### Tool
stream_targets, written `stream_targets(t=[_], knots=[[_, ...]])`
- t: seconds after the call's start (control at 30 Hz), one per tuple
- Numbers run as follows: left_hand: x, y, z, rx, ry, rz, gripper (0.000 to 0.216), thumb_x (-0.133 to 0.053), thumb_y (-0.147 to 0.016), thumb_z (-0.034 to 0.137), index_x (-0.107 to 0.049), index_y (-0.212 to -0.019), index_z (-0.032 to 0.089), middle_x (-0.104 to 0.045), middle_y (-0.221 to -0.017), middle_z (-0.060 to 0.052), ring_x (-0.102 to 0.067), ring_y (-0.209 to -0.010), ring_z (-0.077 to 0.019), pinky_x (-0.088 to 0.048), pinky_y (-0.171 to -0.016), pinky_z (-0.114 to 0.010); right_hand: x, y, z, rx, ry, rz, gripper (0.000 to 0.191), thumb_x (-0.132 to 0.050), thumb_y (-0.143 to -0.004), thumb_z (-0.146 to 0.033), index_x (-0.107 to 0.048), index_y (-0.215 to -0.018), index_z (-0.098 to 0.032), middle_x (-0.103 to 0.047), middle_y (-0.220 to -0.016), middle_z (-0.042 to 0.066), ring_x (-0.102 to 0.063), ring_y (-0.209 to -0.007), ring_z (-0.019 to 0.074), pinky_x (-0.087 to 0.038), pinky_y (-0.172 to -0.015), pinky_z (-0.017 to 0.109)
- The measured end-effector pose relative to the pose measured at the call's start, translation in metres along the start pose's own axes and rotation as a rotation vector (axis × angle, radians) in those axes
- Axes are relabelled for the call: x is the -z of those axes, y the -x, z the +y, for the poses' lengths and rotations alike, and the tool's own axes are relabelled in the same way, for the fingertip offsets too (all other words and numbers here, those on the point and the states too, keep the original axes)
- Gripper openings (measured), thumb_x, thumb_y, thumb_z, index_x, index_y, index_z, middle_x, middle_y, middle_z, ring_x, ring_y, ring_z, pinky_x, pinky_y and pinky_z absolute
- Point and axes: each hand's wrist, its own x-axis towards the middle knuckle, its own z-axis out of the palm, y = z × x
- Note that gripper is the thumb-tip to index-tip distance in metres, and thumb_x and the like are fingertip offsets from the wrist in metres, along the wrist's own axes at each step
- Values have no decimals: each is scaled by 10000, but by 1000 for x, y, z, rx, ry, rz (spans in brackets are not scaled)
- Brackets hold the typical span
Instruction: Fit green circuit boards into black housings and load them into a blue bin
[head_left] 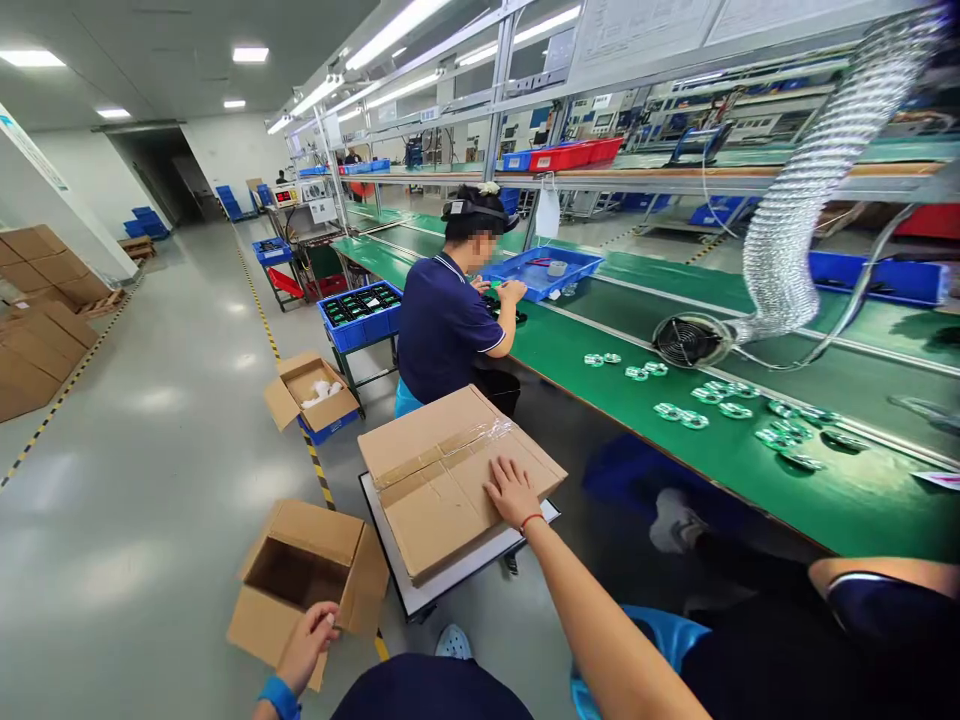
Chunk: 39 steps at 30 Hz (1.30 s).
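A flat cardboard box [442, 450] with clear tape across its top rests on a white-topped stand [386, 550]. My right hand [514, 492] lies flat on the box's right side, fingers spread. Lower left, my left hand [309, 640] is in front of an open cardboard box [315, 530] on the floor. Its fingers are curled together beside a flap; whether they grip the flap or something small, I cannot make out. The inside of the open box is dark.
A seated co-worker [450, 310] works at the green bench [555, 345]. Round green-white parts [709, 393] and a fan with a duct [686, 342] are on it. Another person's arm and blue stool [660, 630] are close at right. A box of white items [311, 390] stands on the floor.
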Motion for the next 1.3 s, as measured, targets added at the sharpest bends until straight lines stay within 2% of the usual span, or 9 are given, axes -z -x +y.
stream_targets(t=[0.2, 0.3, 0.4, 0.53, 0.67, 0.8, 0.9, 1.1, 1.3], knots=[[3, 3, -30, 103, -13, -60, 665, -632, -459, 676, -601, -888, 168, -656, -996, -104, -635, -775, -209, -470, -686, -308, -15, 52, 5, 18, -188, 181, 499, -402, -851, -344, -507, -1303, -159, -482, -1381, 108, -367, -1317, 260, -284, -1071, 434], [4, -2, -13, 41, -103, -68, 621, -606, -499, 660, -599, -865, 158, -653, -922, -91, -625, -767, -204, -469, -685, -306, 9, 38, 22, -227, -360, 282, 461, -370, -842, -286, -536, -1244, -132, -620, -1176, 133, -559, -1088, 247, -413, -939, 407], [-2, -9, 18, -43, -122, -19, 613, -560, -577, 642, -586, -942, 151, -647, -993, -111, -625, -859, -228, -484, -760, -332, 42, -2, 45, -389, -398, 321, 479, -361, -817, -220, -526, -1245, -81, -589, -1171, 181, -550, -1069, 271, -408, -930, 417], [-29, -19, 58, -209, -160, 157, 628, -534, -650, 591, -559, -1077, 131, -594, -1153, -148, -575, -1050, -269, -445, -943, -386, 65, -64, 64, -183, -425, 179, 413, -403, -804, -194, -606, -1157, -125, -594, -1124, 137, -552, -1048, 228, -402, -946, 341], [-88, -35, 98, -290, -226, 420, 658, -450, -733, 554, -495, -1211, 103, -528, -1218, -162, -550, -1093, -280, -429, -984, -424, 56, -96, 70, 57, -452, 50, 278, -464, -807, -203, -662, -1001, -199, -590, -1054, 70, -554, -984, 174, -399, -925, 268], [-147, -51, 142, -105, -477, 662, 654, -393, -813, 477, -416, -1321, 65, -468, -1262, -218, -397, -1260, -342, -336, -1044, -484, 51, -94, 79, 216, -410, -2, 310, -408, -868, -269, -590, -1110, -205, -558, -1051, 78, -526, -968, 183, -398, -863, 271], [-166, -57, 165, 125, -611, 748, 725, -361, -844, 516, -307, -1401, 56, -404, -1311, -263, -337, -1296, -396, -325, -1026, -515, 55, -94, 86, 264, -395, -77, 295, -411, -862, -285, -586, -1091, -221, -555, -1007, 71, -524, -900, 186, -392, -790, 273], [-164, -59, 173, 268, -658, 737, 764, -234, -865, 550, -242, -1438, 44, -396, -1351, -269, -352, -1301, -397, -303, -1047, -493, 45, -124, 91, 44, -950, -293, 99, -480, -772, -246, -546, -710, -206, -520, -825, 15, -491, -815, 162, -371, -798, 278], [-174, -64, 170, 388, -665, 869, 787, -160, -858, 598, -263, -1448, 87, -403, -1357, -269, -378, -1277, -422, -317, -1025, -514, 24, -134, 104, -185, -1196, -513, 190, -580, -706, -375, -497, -692, -204, -511, -667, -32, -498, -698, 143, -403, -653, 259]])
